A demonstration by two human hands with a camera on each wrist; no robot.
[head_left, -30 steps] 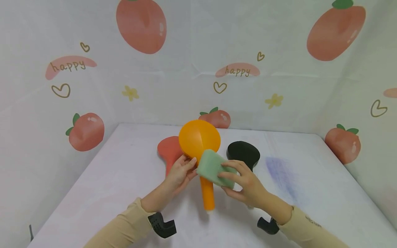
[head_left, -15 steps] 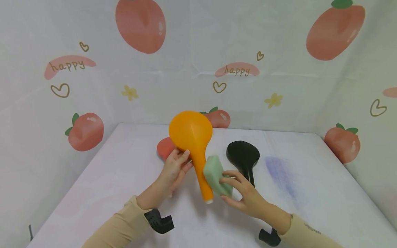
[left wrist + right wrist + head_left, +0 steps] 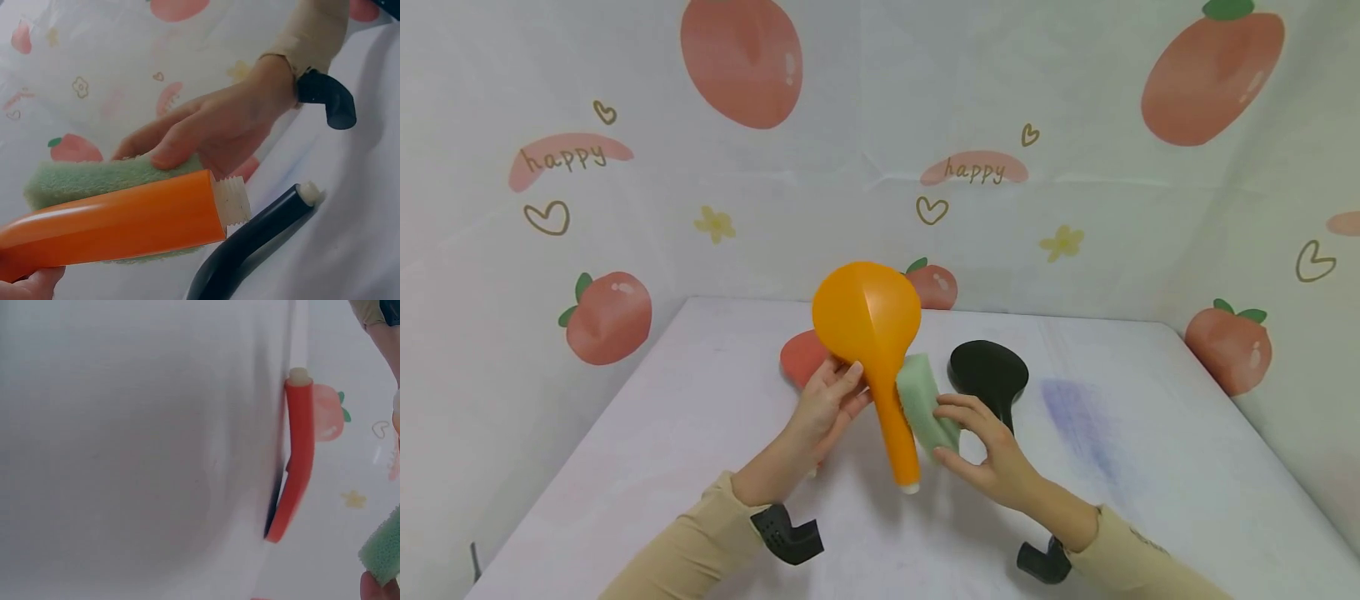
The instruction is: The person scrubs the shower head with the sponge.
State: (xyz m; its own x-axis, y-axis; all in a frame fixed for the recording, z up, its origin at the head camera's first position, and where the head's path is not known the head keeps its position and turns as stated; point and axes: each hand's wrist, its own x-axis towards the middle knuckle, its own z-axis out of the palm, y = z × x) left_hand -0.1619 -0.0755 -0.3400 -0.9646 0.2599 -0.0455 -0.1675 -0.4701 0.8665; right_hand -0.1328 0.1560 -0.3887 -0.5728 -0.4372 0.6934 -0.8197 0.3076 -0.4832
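An orange shower head (image 3: 868, 321) is held up over the table, its round head away from me and its handle slanting toward me. My left hand (image 3: 826, 412) grips it at the neck, thumb on the near side. Between the fingers and thumb of my right hand (image 3: 988, 454) is a pale green sponge (image 3: 922, 404), set against the right side of the handle. In the left wrist view the sponge (image 3: 81, 181) lies along the orange handle (image 3: 131, 222), showing on both sides of it. A white threaded end (image 3: 232, 199) juts from the handle.
A red shower head (image 3: 800, 358) lies on the table at the left, partly hidden by the left hand. To the right lies a black shower head (image 3: 988, 368). The table (image 3: 1150, 467) meets a fruit-printed cloth backdrop (image 3: 820, 183) behind and at the sides.
The orange shower head has risen and shifted a little left. The sponge has gone from in front of its neck to the right side of the handle, then slid slightly up.
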